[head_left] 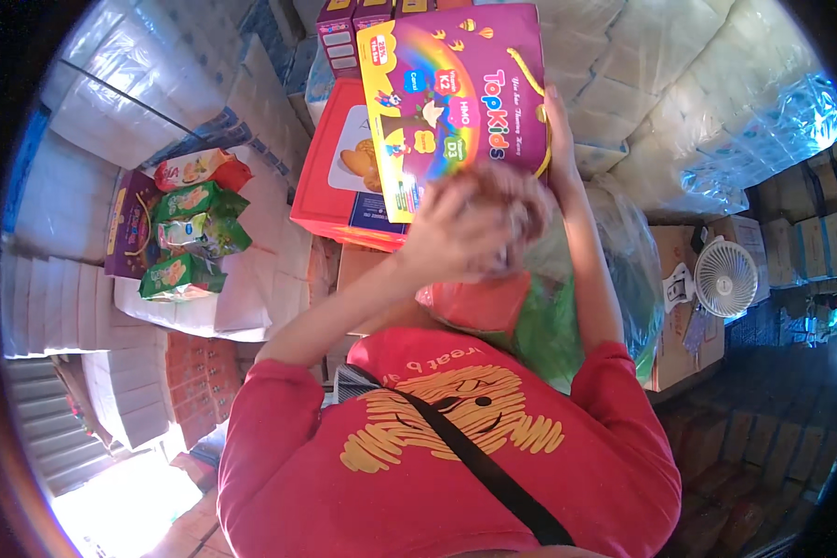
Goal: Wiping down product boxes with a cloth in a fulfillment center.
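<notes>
A purple carton [465, 74] with a rainbow, yellow side strip and yellow cord handle is tilted up before me, over a red box [330, 153] with a food picture. My right hand [560, 144] grips the carton's right edge. My left hand [451, 228] is closed on a crumpled brown cloth [516, 205], blurred, at the carton's lower part. Below them are a pink-red bag [465, 298] and green and clear plastic bags [558, 339].
Purple cartons [339, 37] stand behind. Several green and red packets [195, 214] and another purple box [126, 223] lie on a white stack at left. Wrapped white bales [679, 93] rise at right, above a small white fan [724, 274] beside cardboard boxes [679, 358].
</notes>
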Available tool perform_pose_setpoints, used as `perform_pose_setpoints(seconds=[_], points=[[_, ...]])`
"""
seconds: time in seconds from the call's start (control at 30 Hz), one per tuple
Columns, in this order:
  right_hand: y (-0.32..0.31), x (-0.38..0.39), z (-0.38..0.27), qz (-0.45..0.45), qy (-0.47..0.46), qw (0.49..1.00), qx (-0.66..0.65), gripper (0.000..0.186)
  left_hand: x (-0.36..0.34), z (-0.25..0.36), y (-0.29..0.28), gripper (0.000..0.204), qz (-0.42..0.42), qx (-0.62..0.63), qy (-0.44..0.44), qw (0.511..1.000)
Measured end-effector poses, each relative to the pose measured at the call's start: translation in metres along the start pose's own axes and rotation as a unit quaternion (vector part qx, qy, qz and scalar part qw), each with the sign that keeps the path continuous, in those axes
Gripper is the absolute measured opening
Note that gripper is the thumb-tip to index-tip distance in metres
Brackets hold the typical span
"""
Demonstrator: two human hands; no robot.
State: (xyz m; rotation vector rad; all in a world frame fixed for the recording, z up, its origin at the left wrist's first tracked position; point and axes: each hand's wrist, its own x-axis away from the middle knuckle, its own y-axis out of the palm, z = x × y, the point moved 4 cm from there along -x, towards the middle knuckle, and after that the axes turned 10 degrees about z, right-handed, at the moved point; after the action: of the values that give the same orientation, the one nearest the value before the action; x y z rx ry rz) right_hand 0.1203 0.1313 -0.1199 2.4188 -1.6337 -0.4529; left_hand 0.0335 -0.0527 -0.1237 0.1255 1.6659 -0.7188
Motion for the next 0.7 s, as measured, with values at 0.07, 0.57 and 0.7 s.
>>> perform_pose_setpoints(seconds=[0.07, 0.57, 0.7], points=[[-0.006, -0.002, 0.006, -0.024, -0.010, 1.000, -0.012, 0.050, 0.005, 0.007, 0.003, 0.049, -0.013, -0.001, 0.051, 0.999], [0.011, 0.012, -0.013, 0.016, -0.080, 0.996, 0.027, 0.047, 0.006, 0.012, 0.008, 0.034, 0.003, 0.026, 0.085, 0.996], [0.006, 0.006, -0.008, -0.011, -0.229, 0.963, 0.139, 0.045, -0.031, -0.036, 0.004, 0.039, 0.090, -0.033, 0.034, 0.995]])
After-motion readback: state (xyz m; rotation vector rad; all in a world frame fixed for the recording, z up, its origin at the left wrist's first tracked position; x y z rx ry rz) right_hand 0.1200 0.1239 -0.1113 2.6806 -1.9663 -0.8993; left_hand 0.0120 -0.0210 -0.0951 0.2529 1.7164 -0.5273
